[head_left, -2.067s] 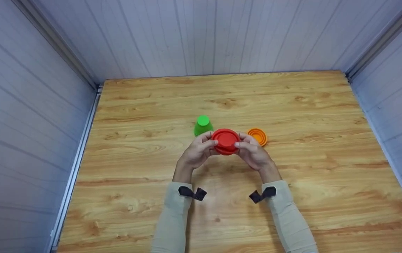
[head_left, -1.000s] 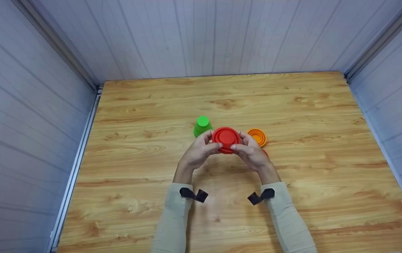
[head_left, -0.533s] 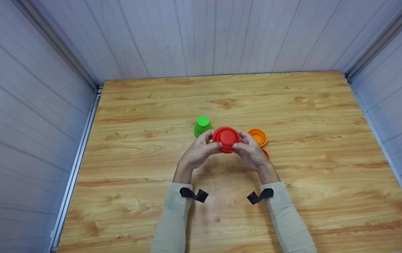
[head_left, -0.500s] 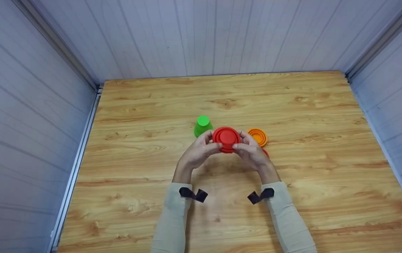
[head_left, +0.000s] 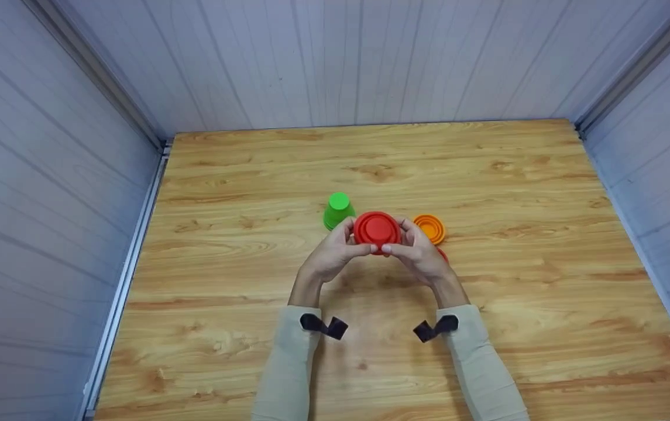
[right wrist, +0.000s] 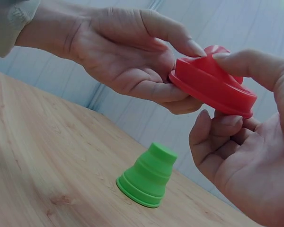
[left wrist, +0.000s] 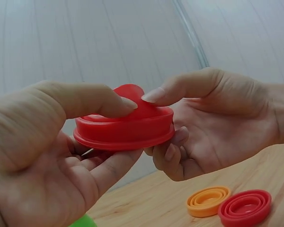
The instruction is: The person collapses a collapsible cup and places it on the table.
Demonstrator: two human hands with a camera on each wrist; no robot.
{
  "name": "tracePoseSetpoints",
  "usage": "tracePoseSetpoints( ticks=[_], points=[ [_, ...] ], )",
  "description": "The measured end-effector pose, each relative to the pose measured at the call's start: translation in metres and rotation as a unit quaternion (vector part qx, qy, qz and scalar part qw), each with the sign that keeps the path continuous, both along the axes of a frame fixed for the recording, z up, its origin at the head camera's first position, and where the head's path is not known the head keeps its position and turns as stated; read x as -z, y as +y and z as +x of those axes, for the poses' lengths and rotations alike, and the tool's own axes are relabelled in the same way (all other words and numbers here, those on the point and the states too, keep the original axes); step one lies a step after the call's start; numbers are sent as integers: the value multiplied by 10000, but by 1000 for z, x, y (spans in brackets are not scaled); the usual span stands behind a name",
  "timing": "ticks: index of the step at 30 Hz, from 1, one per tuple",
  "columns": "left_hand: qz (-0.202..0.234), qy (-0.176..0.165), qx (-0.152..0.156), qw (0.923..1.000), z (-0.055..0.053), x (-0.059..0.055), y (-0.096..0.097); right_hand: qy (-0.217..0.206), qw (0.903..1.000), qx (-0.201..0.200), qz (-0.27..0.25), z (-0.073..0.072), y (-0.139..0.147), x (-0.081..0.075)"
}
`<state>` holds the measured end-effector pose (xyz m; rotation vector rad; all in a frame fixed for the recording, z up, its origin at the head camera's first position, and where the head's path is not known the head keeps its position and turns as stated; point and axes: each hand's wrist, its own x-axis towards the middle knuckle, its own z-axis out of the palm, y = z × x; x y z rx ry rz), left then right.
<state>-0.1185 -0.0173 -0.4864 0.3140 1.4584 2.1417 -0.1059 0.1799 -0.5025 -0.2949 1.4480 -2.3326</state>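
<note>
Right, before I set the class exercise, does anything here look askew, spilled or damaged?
The red cup in the person's fingers looks odd: its middle is lopsided, one edge standing higher than the other. That may come from being pressed. The green cup stands straight, narrow end up. No spill or damage shows.

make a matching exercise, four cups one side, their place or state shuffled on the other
1. green cup
2. orange cup
3. central red cup in head view
4. red cup beside the orange cup

A. gripped by left hand and right hand
B. collapsed, partly behind the right hand in the head view
C. standing narrow end up
D. farther of two collapsed cups on the table

Pairs: 1-C; 2-D; 3-A; 4-B
</note>
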Motion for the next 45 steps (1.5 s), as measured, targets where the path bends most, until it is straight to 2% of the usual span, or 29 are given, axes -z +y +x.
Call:
tracePoseSetpoints(
  ticks=[9,15,20,23,29,34,39,42,45],
  points=[
    [-399,37,-334,9986,0,1,3,-71,9978,539,381,1,-7,-1],
    [-578,-21,-521,9970,-1,1,8,135,9889,1081,1006,0,-13,-1],
    [-630,-8,-480,9969,-1,2,7,91,9850,1344,1078,-1,-16,-1],
    [-463,-35,-359,9983,-1,2,5,53,9880,1283,859,-1,-15,-2],
    [-226,-16,-329,9992,-2,-1,6,48,9972,716,208,-1,-6,-1],
    [-303,-33,-453,9985,-1,-4,9,57,9994,337,-34,-2,-1,2],
    [-562,-68,-726,9958,-2,-5,10,175,9998,-2,-30,-2,7,4],
    [-640,-104,-826,9945,-5,-5,6,262,9996,-6,95,-2,12,3],
    [-717,-52,-843,9938,-7,-4,2,293,9990,277,174,-2,14,2]
  ],
)
